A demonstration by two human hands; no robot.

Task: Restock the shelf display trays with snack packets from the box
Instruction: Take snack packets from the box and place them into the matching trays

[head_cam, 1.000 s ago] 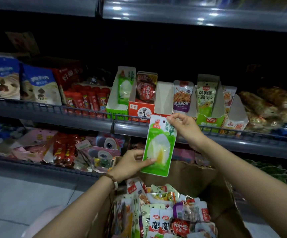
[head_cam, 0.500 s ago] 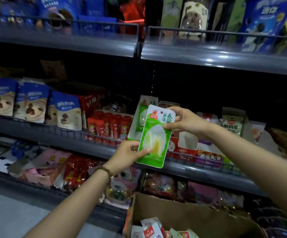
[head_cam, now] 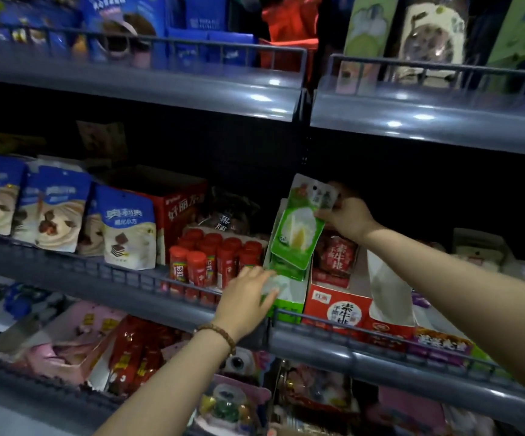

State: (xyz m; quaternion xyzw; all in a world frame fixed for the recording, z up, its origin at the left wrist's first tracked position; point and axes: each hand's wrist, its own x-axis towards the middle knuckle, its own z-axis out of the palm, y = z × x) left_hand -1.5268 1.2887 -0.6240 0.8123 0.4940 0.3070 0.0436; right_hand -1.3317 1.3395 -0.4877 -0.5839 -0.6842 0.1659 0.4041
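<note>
Reaches in from the near left with the left forearm (head_cam: 167, 382), bare and angled up toward the far right. Wears a bead bracelet (head_cam: 220, 335) at that wrist. Holds the left hand (head_cam: 248, 297) palm down, back toward the camera, fingers straight and close together, pointing right; fingertips too blurred to tell what they touch. Stretches the right forearm (head_cam: 443, 278) in from the near right edge, bare, rising leftward and farther in than the left. Sets the right hand (head_cam: 346, 215) higher and farther than the left, well apart from it, wrist slightly bent, fingers curled, pinching the top edge of a snack packet (head_cam: 296, 237) between thumb and fingers.
</note>
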